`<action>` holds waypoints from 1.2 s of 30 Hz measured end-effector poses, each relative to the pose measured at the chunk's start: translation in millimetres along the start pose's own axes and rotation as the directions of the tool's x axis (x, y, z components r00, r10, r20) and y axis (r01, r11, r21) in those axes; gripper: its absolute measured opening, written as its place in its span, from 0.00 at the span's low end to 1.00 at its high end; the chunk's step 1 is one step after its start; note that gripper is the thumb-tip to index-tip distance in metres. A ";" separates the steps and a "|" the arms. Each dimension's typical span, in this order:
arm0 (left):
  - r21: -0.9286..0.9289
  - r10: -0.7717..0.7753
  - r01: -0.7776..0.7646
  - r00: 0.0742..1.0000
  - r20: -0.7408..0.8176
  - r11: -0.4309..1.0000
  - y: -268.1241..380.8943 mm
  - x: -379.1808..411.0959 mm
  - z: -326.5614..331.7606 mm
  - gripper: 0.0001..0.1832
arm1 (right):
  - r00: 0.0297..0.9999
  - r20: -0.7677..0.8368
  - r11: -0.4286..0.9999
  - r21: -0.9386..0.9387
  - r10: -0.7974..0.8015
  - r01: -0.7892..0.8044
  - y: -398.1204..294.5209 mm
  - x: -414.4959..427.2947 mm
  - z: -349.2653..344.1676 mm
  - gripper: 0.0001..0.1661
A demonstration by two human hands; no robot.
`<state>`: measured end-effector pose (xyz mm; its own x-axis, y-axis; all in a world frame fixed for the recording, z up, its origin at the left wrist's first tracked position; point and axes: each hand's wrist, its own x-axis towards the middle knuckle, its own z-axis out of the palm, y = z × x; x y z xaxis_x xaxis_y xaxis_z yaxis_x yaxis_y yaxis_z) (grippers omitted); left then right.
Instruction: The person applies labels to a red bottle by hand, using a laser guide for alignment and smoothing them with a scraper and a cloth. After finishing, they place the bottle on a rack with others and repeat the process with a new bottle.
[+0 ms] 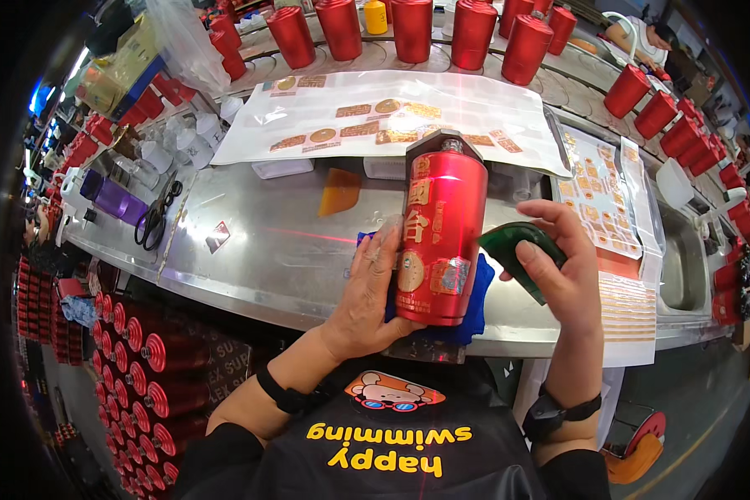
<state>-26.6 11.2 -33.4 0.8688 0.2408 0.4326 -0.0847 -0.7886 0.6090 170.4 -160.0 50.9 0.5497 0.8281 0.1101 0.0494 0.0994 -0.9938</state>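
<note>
A glossy red bottle (442, 231) lies in front of me with its neck pointing away. Gold lettering and decals cover its upper side. My left hand (369, 284) holds it along its left side, the thumb near the base. Beneath the bottle is a blue cloth (480, 306), and a dark angular stand (420, 147) shows behind its shoulder. To the right, my right hand (559, 262) grips a dark green scraper (525, 247) between thumb and fingers. The scraper's tip is close to the bottle's right side; I cannot tell whether they touch.
A sheet of gold decals (387, 134) spans the back of the steel table (256, 219). An amber scraper (339, 190), black scissors (153, 219) and a purple bottle (114, 197) are leftward. More decal sheets (600, 187) and a sink (687, 269) are rightward. Red bottles (412, 31) line the conveyor.
</note>
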 end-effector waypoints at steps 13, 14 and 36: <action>-0.055 0.031 -0.037 0.995 -0.095 0.998 37.5 41.2 -24.8 0.19 | 0.919 0.392 0.994 -0.113 0.042 0.003 -2.6 42.2 -25.9 0.16; 0.002 0.062 -0.062 0.992 -0.107 0.998 42.3 46.7 -24.7 0.15 | 0.913 0.407 0.997 -0.074 0.005 0.028 -3.1 40.3 -27.2 0.16; -0.263 -0.096 0.080 0.994 -0.049 0.962 46.7 49.7 -40.2 0.06 | 0.857 0.307 0.701 -0.493 -0.414 0.515 13.1 -8.4 14.7 0.19</action>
<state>-7.0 9.1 43.3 0.8479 0.3428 0.4044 -0.1405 -0.5903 0.7949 154.1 -157.5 37.1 0.1942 0.8380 0.5100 0.7290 0.2246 -0.6466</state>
